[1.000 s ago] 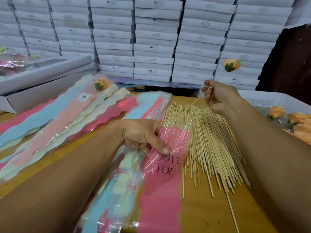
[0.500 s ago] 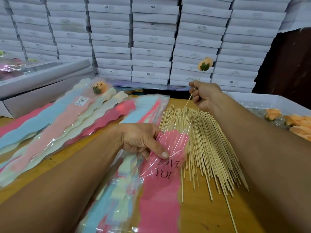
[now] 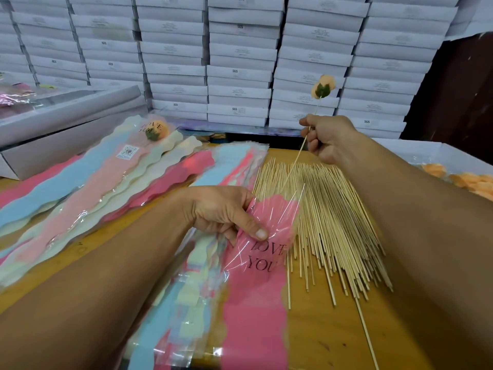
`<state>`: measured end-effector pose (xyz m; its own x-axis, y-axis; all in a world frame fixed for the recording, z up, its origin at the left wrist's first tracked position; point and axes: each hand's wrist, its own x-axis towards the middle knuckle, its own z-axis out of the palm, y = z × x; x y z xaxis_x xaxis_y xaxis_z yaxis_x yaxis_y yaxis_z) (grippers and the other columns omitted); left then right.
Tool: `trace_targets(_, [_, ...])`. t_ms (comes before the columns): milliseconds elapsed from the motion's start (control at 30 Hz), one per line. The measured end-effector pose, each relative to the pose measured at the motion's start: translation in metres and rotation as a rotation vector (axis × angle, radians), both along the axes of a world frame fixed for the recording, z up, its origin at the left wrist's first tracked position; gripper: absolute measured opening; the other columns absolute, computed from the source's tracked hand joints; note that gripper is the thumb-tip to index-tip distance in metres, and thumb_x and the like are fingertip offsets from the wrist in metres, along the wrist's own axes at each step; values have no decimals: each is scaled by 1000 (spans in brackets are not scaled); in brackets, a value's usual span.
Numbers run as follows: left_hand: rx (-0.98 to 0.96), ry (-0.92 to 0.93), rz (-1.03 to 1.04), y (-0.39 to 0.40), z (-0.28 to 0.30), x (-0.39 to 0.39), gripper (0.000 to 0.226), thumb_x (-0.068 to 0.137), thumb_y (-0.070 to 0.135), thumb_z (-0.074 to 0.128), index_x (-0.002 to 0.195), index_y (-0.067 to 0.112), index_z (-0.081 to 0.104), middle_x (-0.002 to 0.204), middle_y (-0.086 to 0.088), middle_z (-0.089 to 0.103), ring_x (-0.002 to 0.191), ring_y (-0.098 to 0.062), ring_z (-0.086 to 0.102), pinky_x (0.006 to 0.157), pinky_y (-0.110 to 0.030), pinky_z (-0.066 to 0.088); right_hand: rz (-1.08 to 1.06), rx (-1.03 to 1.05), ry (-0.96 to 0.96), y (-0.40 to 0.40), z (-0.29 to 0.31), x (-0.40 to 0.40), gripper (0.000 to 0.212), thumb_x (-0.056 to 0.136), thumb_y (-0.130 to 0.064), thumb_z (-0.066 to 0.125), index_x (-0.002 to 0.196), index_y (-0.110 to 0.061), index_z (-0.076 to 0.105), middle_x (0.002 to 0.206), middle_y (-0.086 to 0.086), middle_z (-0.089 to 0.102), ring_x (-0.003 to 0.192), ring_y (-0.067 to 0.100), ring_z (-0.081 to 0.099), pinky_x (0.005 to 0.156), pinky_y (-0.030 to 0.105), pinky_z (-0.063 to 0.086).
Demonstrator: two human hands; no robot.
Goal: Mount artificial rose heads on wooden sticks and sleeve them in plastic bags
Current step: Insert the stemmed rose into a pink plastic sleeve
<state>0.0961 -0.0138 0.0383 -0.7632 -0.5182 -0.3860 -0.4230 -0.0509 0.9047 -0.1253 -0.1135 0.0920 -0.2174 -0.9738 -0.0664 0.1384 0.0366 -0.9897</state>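
My right hand [image 3: 326, 137] grips a thin wooden stick [image 3: 294, 162] with an orange rose head [image 3: 323, 86] mounted on its upper end. The stick slants down to the left, its lower tip just above the mouth of a pink plastic bag [image 3: 256, 284] printed "LOVE YOU". My left hand [image 3: 224, 212] pinches the top of that bag between thumb and fingers, holding the clear mouth apart. The bag lies on a stack of pastel bags [image 3: 170, 295]. A pile of loose wooden sticks [image 3: 330, 222] spreads on the table to the right.
A sleeved rose [image 3: 157, 130] lies on rows of coloured bags [image 3: 80, 188] at the left. Loose orange rose heads [image 3: 472, 182] sit in a white tray at the right. White boxes [image 3: 240, 62] are stacked along the back; an open box [image 3: 66, 121] stands far left.
My right hand has carried the rose on its stick left and toward the pink bag, bringing the stick's lower tip near the bag's mouth. My left hand keeps its pinch on the bag.
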Motion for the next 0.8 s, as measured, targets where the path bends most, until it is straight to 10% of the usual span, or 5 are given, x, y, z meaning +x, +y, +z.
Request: trace_targets(800, [40, 20, 73, -2, -2, 0, 4, 74, 3, 71, 75, 2, 75, 74, -10, 75, 49, -14, 69, 43, -23, 55, 92, 30, 81, 15, 3, 3, 20, 106, -21, 50, 93, -10, 62, 70, 2, 55, 35, 1, 38, 35, 12, 31])
